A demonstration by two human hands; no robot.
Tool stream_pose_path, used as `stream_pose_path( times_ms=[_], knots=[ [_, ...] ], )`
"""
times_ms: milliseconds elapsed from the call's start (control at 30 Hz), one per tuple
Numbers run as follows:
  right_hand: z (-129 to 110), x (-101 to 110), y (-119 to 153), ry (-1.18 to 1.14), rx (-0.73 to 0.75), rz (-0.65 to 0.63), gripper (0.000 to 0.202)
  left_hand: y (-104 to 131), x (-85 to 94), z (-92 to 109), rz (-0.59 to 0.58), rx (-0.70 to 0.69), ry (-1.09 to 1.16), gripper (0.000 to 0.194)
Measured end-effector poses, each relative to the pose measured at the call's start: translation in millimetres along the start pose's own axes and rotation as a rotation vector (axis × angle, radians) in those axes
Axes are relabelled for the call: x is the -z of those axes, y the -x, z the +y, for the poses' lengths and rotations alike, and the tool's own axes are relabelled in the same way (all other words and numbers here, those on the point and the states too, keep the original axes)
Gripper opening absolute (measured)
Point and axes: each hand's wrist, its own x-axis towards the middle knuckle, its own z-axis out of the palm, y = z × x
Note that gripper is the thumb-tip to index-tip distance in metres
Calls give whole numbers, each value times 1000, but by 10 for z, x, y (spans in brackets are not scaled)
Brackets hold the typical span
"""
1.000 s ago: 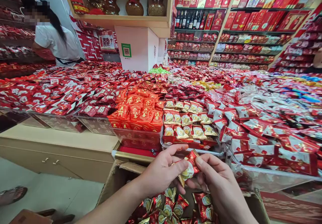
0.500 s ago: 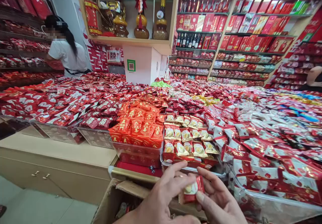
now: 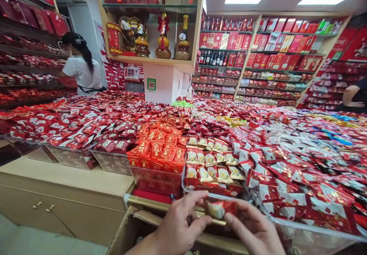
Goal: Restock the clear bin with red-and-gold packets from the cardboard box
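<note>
A small red and cream candy packet [image 3: 217, 210] is held over an open cardboard box at the bottom centre. My right hand [image 3: 252, 224] pinches its right end between thumb and fingers. At its left end is my left hand [image 3: 183, 216], with thumb and fingers curled and their tips near the packet; whether they touch it is hard to tell. Just beyond my hands, a clear bin [image 3: 187, 190] carries rows of similar cream and red packets [image 3: 205, 174]. To its left stands a bin of orange-red packets [image 3: 156, 150].
The cardboard box [image 3: 126, 228] lies below my hands. Red and white packets [image 3: 295, 197] fill a bin on the right. A beige cabinet [image 3: 57, 201] is at the left. A person [image 3: 86, 69] stands by the left shelves; another person's arm [image 3: 351, 94] shows far right.
The view has tilted up, showing more shelves and ceiling lights. The packet has turned, its printed face now less visible. My left fingers have moved from over its front to its left side.
</note>
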Motion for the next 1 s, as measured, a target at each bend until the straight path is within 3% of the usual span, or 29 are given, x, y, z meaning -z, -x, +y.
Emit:
stream_pose_path(
  times_ms=[133, 233, 333, 567, 767, 1000],
  knots=[
    [-281, 429, -260, 554, 372, 111, 19, -46, 37, -22, 112, -102, -143, 30],
    [-460, 604, -465, 943, 460, -23, 17, -102, 51, -49, 152, -158, -222, 21],
    [-571, 586, -595, 1153, 427, -204, 20, -141, 54, -70, 120, -171, -254, 19],
    [-535, 374, -759, 1418, 325, -471, 24, -150, 27, -116, 98, -162, -268, 17],
    [-365, 363, -874, 1567, 285, -518, 22, -145, 12, -113, 63, -171, -283, 18],
    [-391, 282, -923, 1548, 347, -608, 31, -143, 13, -80, 35, -184, -311, 17]
  ],
)
